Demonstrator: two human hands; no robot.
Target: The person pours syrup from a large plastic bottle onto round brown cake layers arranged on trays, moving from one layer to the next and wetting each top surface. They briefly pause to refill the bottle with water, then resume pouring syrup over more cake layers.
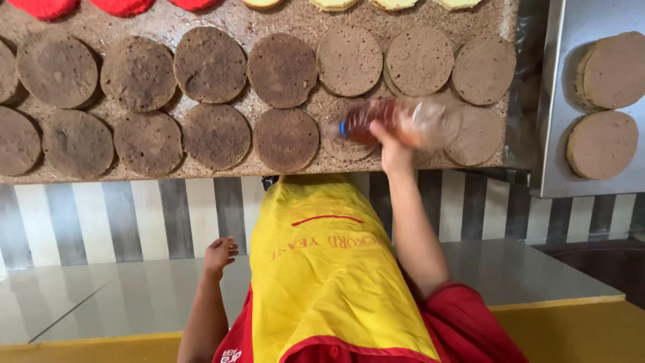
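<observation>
Here the right hand [393, 151] wraps its fingers around a clear bottle [396, 123] of brown liquid, tipped sideways over a round brown cake [347, 131] on the counter [201, 171]. The left hand [219, 255] hangs loosely curled and empty beside the yellow apron [322, 269].

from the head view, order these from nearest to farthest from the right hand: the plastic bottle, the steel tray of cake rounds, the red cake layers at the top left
1. The plastic bottle, held in the right hand.
2. The steel tray, off to the right of the counter.
3. The red cake layers, at the far top left edge.
</observation>
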